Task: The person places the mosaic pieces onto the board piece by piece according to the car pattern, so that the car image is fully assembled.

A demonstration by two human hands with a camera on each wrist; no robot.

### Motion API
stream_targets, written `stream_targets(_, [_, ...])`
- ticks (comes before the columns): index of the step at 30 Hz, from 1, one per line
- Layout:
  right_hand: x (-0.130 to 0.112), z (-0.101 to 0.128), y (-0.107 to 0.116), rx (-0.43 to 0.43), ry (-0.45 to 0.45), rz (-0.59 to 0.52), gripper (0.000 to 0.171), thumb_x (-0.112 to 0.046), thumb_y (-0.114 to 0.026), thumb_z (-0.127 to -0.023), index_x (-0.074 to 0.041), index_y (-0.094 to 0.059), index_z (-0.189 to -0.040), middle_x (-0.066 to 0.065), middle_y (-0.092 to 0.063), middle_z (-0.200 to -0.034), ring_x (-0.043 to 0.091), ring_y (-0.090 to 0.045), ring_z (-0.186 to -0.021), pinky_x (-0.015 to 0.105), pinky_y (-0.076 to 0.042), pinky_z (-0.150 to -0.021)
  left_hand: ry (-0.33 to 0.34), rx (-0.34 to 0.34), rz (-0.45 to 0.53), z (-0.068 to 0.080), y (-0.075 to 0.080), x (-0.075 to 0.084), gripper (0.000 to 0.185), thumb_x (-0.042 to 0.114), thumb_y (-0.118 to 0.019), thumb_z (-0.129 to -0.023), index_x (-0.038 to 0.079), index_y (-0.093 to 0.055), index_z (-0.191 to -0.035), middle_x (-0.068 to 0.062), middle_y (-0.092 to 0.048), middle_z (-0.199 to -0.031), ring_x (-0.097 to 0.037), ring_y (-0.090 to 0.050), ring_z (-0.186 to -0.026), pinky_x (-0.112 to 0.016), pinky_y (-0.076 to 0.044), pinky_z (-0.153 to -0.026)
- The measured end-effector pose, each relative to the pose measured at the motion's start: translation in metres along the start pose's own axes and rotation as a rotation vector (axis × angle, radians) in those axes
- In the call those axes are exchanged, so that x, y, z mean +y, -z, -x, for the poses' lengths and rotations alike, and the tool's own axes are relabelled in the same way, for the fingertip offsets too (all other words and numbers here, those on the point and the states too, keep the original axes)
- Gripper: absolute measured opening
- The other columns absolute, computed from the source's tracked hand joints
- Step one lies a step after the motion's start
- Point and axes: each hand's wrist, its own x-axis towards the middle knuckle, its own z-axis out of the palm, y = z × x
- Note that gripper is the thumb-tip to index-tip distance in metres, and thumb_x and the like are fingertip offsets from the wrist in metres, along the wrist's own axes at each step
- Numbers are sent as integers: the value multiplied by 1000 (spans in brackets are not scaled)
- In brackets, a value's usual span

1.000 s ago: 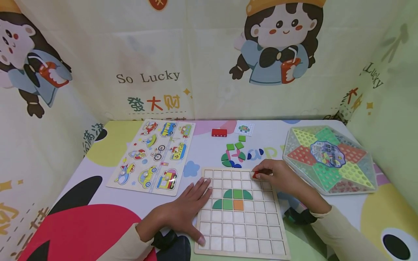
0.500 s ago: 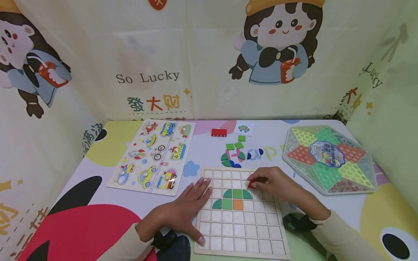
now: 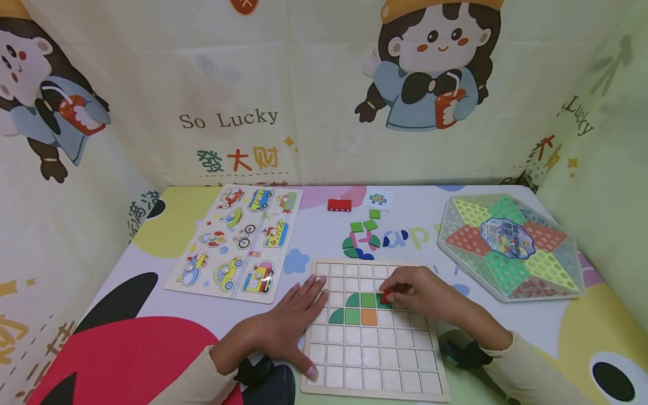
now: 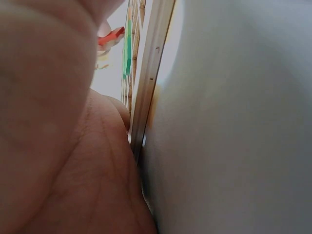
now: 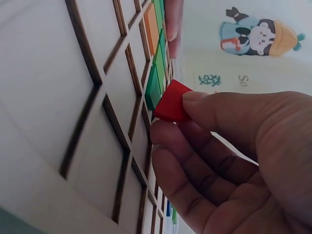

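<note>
Over the grid board (image 3: 374, 360), the right hand (image 3: 420, 292) pinches a flat red square tile (image 5: 171, 101).

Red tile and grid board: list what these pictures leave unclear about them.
- Red tile: its full shape; the right hand pinches it and covers its far end in the right wrist view.
- The cell under the tile: hidden by the right hand in the head view.
- Grid board: the left wrist view shows only an edge; the left hand fills that view, blurred.
- Small card: pattern too small.
</note>
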Motion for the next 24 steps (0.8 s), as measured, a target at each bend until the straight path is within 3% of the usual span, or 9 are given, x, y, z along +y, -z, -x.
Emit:
stream_targets(9, [-7,2,-5,-63,-34,-31,15,-2,-72,-87,-12,-73,-98,-9,-68,-92,6,-59,-75,25,-52,-65,-6,-2,10,0,0,0,125,67,-75,-67,12,-9,-157,0,13,-162,-18,21,-144,-48,6,-115])
stream_targets(24, [-10,7,-12,-125,13,-12,16,-6,-71,-88,-19,-73,-98,-12,-64,-93,7,-57,-82,25,-51,-68,-4,-3,6,0,1,1,125,66,-76,-68,11,-9,-157,-1,13,-162,-19,21,-144,-48,6,-115])
